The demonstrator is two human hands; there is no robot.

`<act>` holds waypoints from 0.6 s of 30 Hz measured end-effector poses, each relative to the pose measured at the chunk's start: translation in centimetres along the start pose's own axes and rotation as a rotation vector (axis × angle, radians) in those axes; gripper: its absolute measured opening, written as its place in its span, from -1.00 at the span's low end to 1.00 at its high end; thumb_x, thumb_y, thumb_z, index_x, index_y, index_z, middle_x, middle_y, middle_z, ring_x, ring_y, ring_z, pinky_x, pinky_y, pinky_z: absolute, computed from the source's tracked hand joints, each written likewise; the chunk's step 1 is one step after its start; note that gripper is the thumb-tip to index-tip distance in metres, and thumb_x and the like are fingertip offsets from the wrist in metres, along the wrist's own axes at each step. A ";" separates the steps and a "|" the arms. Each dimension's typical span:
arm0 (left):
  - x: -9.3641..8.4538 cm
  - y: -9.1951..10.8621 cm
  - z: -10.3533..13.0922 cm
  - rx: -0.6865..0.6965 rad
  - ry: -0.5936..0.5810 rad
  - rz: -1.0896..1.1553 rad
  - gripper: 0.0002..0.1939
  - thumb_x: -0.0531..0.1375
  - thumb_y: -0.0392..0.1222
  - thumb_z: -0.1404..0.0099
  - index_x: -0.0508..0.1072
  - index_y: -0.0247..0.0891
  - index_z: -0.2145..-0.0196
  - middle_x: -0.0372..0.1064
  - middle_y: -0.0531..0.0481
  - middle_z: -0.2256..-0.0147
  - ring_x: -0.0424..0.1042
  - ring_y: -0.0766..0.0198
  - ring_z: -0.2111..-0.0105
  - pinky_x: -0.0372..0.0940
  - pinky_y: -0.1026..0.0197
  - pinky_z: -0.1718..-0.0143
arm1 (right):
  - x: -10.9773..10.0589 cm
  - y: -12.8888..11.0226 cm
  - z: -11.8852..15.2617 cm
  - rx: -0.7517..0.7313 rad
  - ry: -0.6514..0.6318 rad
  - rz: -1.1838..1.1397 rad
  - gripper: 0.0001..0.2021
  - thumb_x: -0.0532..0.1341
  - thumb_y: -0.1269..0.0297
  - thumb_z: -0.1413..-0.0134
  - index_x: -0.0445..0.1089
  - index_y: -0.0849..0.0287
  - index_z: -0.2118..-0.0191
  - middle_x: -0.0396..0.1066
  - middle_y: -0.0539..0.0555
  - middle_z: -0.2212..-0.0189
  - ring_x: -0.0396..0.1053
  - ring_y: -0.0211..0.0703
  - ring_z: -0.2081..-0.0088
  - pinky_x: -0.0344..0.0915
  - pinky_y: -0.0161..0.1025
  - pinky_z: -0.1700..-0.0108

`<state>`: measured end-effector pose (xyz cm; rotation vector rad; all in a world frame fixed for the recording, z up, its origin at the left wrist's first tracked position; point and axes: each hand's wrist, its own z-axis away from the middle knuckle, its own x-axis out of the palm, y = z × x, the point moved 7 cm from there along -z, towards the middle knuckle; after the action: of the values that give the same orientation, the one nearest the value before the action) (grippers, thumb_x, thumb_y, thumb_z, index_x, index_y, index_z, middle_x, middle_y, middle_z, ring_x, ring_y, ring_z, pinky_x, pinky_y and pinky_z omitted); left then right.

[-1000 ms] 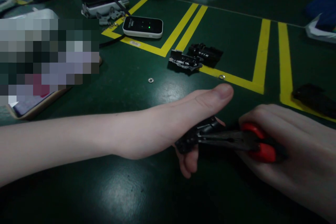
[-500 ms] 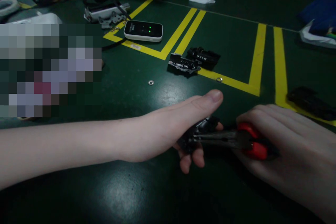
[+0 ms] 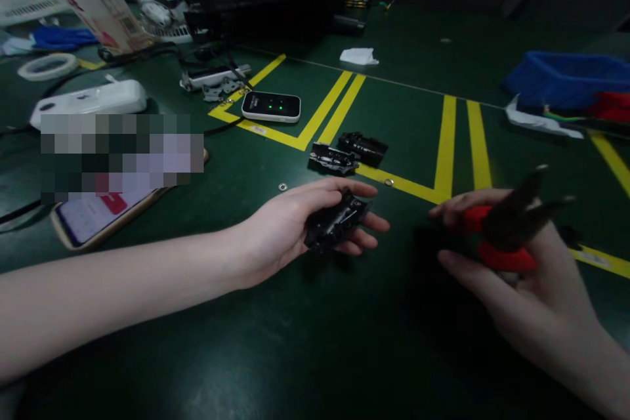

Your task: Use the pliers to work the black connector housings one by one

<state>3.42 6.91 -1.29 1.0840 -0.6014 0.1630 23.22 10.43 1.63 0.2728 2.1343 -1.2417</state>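
My left hand [image 3: 300, 216] cradles a black plastic part [image 3: 337, 220] above the green table, thumb along its upper side and fingertips showing beyond it. To the right, my right hand [image 3: 531, 289] is closed on red-handled long-nose pliers [image 3: 512, 230]. Their jaws point up and away, spread apart and blurred, clear of the black part. Just past my left hand lie two similar pieces, a black and silver part [image 3: 333, 159] and a black part [image 3: 363, 148]. Two small metal rings rest nearby, one ring [image 3: 283, 188] at the left and another ring [image 3: 388, 182] at the right.
A phone [image 3: 118, 203] and a white device [image 3: 88, 104] lie at the left. Behind them are a tape roll [image 3: 48, 67] and a carton [image 3: 93, 3]. A device with green lights [image 3: 271, 107] sits by yellow tape. A blue bin [image 3: 566, 79] stands at far right.
The pliers have come away from the black part and swung up to the right, their jaws now spread. My left hand has turned, showing more of the part. The view has tilted up.
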 end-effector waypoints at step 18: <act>-2.7 1.3 2.0 0.124 -0.020 -0.457 -0.54 0.27 -0.27 -0.35 0.34 -0.09 -0.16 0.46 0.00 0.00 0.44 0.22 -0.02 0.32 0.14 -0.08 | -1.1 1.8 -0.1 0.164 0.086 -0.257 -0.59 0.38 -0.01 0.05 0.41 -0.05 0.06 0.45 0.04 0.11 0.46 -0.01 0.02 0.50 -0.11 0.09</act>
<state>-0.09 6.27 -1.05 1.3172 -0.3520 -0.2104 24.87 11.67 1.09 0.1254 2.1944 -1.5814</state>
